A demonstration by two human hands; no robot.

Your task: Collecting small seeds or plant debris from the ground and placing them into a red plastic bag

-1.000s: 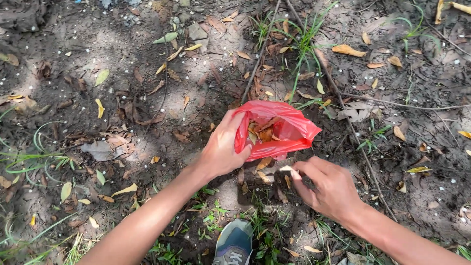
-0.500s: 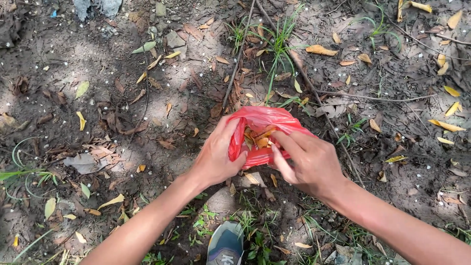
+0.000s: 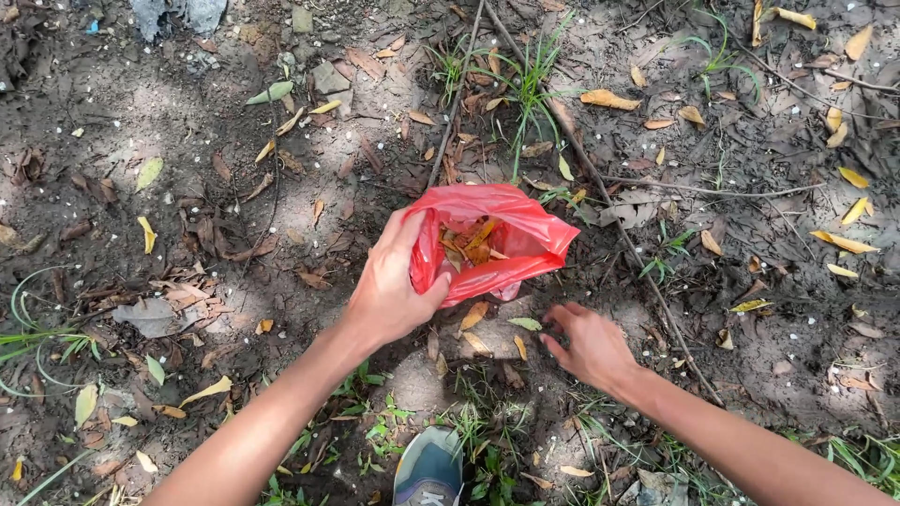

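Bare dirt ground [image 3: 234,141], dark and damp-looking, scattered with dry brown and yellow leaves, thin twigs and sparse grass tufts. Left hand [image 3: 392,286] grips the near rim of a thin red plastic bag [image 3: 511,239], thumb over the edge, fingers curled around the outside, holding the mouth open toward the camera. Bag sits low, at or just above the soil, near the middle of the view; whether its base touches the ground cannot be told. Inside it, a loose heap of dry orange-brown leaves [image 3: 469,242]. Right hand [image 3: 591,345] is down on the ground just below and right of the bag, apart from it, fingers bent and loosely spread over the litter, nothing clearly held. Small green leaf [image 3: 526,323] and a yellow leaf [image 3: 519,348] lie just beside those fingertips. Toe of a grey-blue shoe [image 3: 429,468] shows at the bottom edge, among small green weeds. Long thin stick [image 3: 600,187] runs diagonally past the bag's right side.
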